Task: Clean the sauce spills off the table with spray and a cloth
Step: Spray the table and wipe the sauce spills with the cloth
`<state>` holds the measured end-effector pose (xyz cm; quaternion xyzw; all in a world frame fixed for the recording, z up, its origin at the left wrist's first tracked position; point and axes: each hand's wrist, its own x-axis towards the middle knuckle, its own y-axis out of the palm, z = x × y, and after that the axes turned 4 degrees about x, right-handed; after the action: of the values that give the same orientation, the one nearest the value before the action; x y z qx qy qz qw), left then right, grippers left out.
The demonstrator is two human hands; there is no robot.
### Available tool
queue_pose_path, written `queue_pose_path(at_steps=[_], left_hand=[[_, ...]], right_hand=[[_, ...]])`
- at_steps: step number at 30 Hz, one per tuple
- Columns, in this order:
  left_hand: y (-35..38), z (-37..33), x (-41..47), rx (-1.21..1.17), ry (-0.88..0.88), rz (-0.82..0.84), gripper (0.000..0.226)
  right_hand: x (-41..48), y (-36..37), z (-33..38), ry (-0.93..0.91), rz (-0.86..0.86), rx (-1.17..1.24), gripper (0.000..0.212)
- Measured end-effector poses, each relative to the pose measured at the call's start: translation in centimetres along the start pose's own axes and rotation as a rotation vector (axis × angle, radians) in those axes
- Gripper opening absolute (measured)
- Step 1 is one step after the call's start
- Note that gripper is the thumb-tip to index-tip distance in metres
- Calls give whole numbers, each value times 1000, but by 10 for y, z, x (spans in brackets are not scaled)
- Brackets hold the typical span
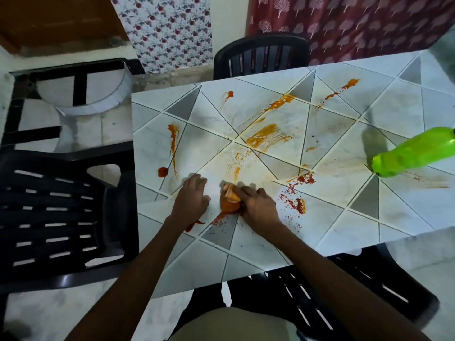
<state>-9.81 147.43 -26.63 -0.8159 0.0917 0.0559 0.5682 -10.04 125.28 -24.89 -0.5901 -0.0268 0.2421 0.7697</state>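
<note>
While the right hand [258, 207] grips the sauce-soaked cloth [230, 201], the left hand [193, 195] rests open on the table [344, 230]. So saturated, the cloth may smear the sauce spills [268, 136] wider.

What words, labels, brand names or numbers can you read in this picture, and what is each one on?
None: no readable text anywhere in view.
The green bottle shows plain plastic on the side seen, no label.
The table, the stained cloth, the floral fabric and the maroon fabric carry only patterns or stains, no lettering.
</note>
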Motion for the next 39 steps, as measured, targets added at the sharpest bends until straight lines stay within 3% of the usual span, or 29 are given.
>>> queue_pose_path(at_steps=[4,8,11,16,20,28,31,35,39], left_hand=[[2,-5,2,3,53,-1,51],[5,-21,9,36,109,22,54],[6,-34,12,62,121,68,57],[13,-44,12,105,95,104,61],[16,-43,12,115,85,92,60],[19,-39,4,90,97,71,55],[20,-35,2,92,105,80,55],[17,-33,3,87,103,105,56],[14,-32,2,83,111,126,55]], right_hand=[[-12,-6,-5,-3,-2,179,67],[-14,-41,-59,190,-217,406,53],[-12,-61,-123,389,-356,262,48],[-21,-51,-191,611,-283,130,44],[-32,-36,-153,551,-251,146,45],[-61,9,-33,246,-99,148,63],[-65,10,-22,191,-84,255,57],[-70,-3,-42,332,-269,417,44],[-83,-12,-75,566,-349,299,46]])
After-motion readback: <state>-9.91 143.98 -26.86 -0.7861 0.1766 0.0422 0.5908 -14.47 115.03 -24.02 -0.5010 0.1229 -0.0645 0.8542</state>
